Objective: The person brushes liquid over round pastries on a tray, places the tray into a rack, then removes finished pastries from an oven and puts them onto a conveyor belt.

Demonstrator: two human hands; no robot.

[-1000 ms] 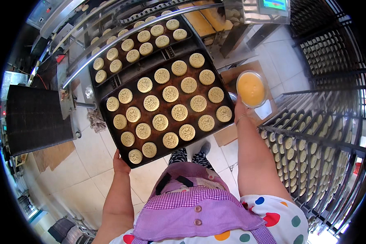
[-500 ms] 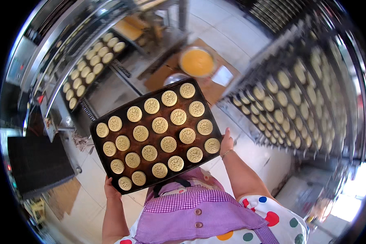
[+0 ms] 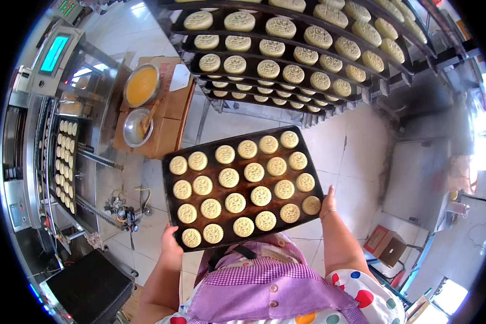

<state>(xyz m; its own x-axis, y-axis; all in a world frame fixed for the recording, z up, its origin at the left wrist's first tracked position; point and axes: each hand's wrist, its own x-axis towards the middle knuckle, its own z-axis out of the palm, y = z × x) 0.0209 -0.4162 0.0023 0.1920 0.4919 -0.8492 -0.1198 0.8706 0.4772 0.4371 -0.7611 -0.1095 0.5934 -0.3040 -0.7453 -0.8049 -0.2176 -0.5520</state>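
Note:
A dark rectangular baking tray (image 3: 212,168) is held out in front of my apron, slightly tilted in view. Rows of round, pale yellow mooncakes (image 3: 261,196) with stamped tops lie on it, spaced apart. My left hand (image 3: 170,240) grips the tray's near left corner, fingers partly hidden beneath. My right hand (image 3: 328,204) holds the right end near its front corner, thumb up along the edge and other fingers mostly hidden under it. Beyond the tray stands a tall rack (image 3: 366,93) with stacked trays of similar mooncakes.
At the left, a machine with a lit screen (image 3: 54,54) stands by another mooncake tray (image 3: 66,162). A bowl of orange-yellow liquid (image 3: 158,81) and a metal bowl (image 3: 129,137) rest on cardboard (image 3: 170,110). A black-topped unit (image 3: 94,286) is lower left; a carton (image 3: 380,243) lies right.
My view and body have turned right, carrying the tray along. The rack now stands straight ahead instead of at the right, and the machine has shifted to the far left. Both hands keep their hold.

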